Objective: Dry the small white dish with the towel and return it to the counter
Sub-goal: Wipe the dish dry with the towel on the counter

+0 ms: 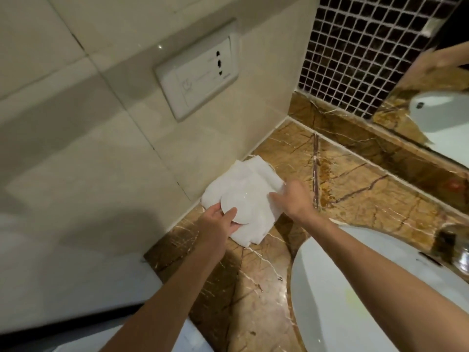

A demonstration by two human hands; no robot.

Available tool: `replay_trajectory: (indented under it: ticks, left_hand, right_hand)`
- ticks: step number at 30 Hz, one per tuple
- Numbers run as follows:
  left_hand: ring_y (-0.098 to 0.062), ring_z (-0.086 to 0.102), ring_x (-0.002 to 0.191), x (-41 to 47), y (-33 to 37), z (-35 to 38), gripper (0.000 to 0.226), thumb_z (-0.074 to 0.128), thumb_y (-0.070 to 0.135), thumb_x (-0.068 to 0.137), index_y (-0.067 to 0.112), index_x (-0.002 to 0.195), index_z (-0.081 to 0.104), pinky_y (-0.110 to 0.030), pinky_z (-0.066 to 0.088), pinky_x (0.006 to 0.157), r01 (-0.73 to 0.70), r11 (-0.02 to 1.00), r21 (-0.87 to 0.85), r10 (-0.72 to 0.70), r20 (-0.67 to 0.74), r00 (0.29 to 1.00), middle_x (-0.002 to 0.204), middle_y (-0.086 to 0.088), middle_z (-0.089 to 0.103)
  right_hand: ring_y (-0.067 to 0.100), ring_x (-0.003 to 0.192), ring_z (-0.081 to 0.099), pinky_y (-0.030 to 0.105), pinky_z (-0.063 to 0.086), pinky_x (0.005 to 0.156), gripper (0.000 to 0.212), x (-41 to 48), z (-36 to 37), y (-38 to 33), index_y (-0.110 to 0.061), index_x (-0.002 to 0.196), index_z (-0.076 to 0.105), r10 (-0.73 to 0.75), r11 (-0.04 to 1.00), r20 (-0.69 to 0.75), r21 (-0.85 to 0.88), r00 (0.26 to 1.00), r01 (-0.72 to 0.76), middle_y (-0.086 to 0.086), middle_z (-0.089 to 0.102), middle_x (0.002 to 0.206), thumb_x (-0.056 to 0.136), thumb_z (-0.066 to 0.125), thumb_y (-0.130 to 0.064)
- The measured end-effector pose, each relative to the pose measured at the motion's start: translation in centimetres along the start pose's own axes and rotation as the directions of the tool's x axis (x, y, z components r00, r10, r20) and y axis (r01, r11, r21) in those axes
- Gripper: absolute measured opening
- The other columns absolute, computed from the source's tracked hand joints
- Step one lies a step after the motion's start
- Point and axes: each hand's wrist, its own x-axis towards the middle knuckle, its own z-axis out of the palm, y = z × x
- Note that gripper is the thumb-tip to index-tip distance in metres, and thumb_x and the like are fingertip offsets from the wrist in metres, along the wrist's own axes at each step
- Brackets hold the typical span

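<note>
Resting on the white towel (256,196), the small white dish (237,208) is pinched at its near left edge by the left hand (215,226). Just right of the dish, the right hand (291,199) grips the towel. Both lie on the brown counter (355,189) by the left wall, with the sink (355,288) near right

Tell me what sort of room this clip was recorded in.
Most likely a bathroom vanity: a white oval basin set into a brown marble counter, a mirror mounted above it beside dark mosaic tile, and a wall socket panel on cream tiles.
</note>
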Motion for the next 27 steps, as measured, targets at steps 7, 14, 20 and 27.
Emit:
replay_trajectory:
  ticks: [7,14,20,27]
  left_hand:
    - [-0.012,0.07,0.082,-0.1,0.5,0.1,0.026,0.071,0.007,0.079,0.031,0.07,0.069,-0.027,0.058,0.063,-0.075,0.995,0.068,0.085,-0.16,0.983,0.087,0.005,0.071]
    - [-0.023,0.067,0.096,-1.4,1.2,-0.3,0.022,0.068,0.008,0.083,0.009,0.105,0.07,-0.033,0.06,0.07,-0.24,0.93,0.28,0.268,-0.067,0.961,0.102,-0.011,0.072]
    - [-0.022,0.07,0.091,-1.2,1.1,-0.1,0.023,0.077,0.015,0.073,0.027,0.093,0.076,-0.048,0.056,0.086,-0.192,0.933,0.305,0.226,-0.079,0.971,0.087,0.001,0.076]
    - [-0.017,0.072,0.083,-0.3,1.5,-0.3,0.022,0.077,0.012,0.073,0.022,0.093,0.075,-0.039,0.061,0.071,-0.074,0.985,0.156,0.102,-0.176,0.979,0.083,0.009,0.076]
  right_hand:
    - [0.009,0.068,0.053,0.019,0.035,0.048,0.008,-1.0,0.8,-1.4,-0.02,0.087,0.054,-0.181,0.926,-0.093,0.32,0.979,0.201,-0.006,0.055,0.079,0.095,0.054,-0.022]
    - [0.013,0.079,0.055,0.03,0.038,0.065,0.018,-3.3,2.0,-3.1,-0.015,0.109,0.052,-0.306,0.857,-0.036,0.425,0.951,0.292,-0.006,0.057,0.093,0.099,0.048,-0.028]
    - [0.019,0.083,0.054,0.031,0.033,0.06,0.012,-4.3,3.6,-3.2,-0.018,0.103,0.045,-0.363,0.876,0.155,0.393,0.919,0.28,0.001,0.057,0.095,0.099,0.043,-0.029]
    - [0.016,0.087,0.058,0.033,0.046,0.072,0.018,-4.8,3.2,-3.3,-0.026,0.107,0.049,-0.321,0.876,0.288,0.452,0.902,0.168,-0.002,0.06,0.099,0.092,0.041,-0.03]
